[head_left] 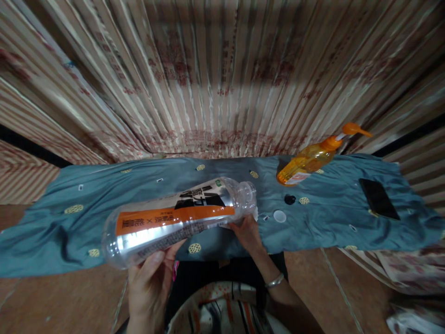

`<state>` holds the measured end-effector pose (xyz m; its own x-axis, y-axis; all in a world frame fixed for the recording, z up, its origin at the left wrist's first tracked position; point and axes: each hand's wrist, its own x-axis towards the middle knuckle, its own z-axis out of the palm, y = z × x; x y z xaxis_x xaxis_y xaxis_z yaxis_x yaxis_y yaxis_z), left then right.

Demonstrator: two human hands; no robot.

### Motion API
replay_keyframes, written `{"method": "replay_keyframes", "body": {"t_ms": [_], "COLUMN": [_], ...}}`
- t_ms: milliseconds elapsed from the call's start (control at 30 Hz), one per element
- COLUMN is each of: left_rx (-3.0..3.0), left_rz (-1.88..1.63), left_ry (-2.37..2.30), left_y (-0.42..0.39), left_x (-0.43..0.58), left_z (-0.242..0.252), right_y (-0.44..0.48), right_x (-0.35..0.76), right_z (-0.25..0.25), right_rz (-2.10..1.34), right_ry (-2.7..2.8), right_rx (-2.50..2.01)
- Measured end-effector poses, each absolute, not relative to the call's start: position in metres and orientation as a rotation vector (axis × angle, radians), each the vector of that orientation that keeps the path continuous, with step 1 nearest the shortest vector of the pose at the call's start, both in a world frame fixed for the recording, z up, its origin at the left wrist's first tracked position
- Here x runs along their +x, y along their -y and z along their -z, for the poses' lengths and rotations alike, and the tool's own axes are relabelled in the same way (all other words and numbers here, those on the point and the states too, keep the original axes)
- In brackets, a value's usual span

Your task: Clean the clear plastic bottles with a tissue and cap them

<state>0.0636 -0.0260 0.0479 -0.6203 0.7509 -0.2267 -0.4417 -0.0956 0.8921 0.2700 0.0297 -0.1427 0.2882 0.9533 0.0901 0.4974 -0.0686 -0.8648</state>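
A large clear plastic bottle [174, 218] with an orange and silver label is tilted across the front of me, its uncapped neck pointing right. My left hand [153, 273] is closed around its lower side, thumb toward me. At the underside of the neck is my right hand [247, 232], fingers bent and partly hidden behind the bottle. A bit of white, tissue-like material [256, 213] shows at those fingers. To the right on the cloth lie a small black cap [289, 199] and a white round disc [279, 216].
An orange pump bottle [306, 162] with amber liquid stands toward the back right. Farther right lies a black phone [378, 198]. The narrow table has a wrinkled teal cloth [114, 185]. Patterned curtains [222, 93] hang close behind it.
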Motion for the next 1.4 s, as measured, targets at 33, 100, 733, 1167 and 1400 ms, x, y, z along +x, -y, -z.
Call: {"method": "replay_keyframes", "body": {"t_ms": [33,100,733,1167,1400], "left_rx": [0.373,0.378,0.33,0.364,0.377], "left_rz": [-1.823,-1.811,-1.803,-1.826,-1.847], "left_ry": [-1.339,-1.344,-1.372,-1.315,-1.301], "left_y": [0.026,0.028,0.029,0.03,0.03], "left_x": [0.062,0.06,0.061,0.059,0.061], "left_z": [-0.047,-0.044,-0.047,-0.041,-0.043], "right_y": [-0.03,-0.03,-0.028,-0.03,-0.029], "right_x": [0.27,0.271,0.27,0.272,0.272], "right_z": [0.143,0.144,0.155,0.156,0.16], "right_rz": [-0.664,-0.653,-0.639,-0.613,-0.588], "right_ry": [1.333,1.337,1.361,1.372,1.39], "right_rx": [-1.703,-1.704,-1.686,-1.642,-1.637]}}
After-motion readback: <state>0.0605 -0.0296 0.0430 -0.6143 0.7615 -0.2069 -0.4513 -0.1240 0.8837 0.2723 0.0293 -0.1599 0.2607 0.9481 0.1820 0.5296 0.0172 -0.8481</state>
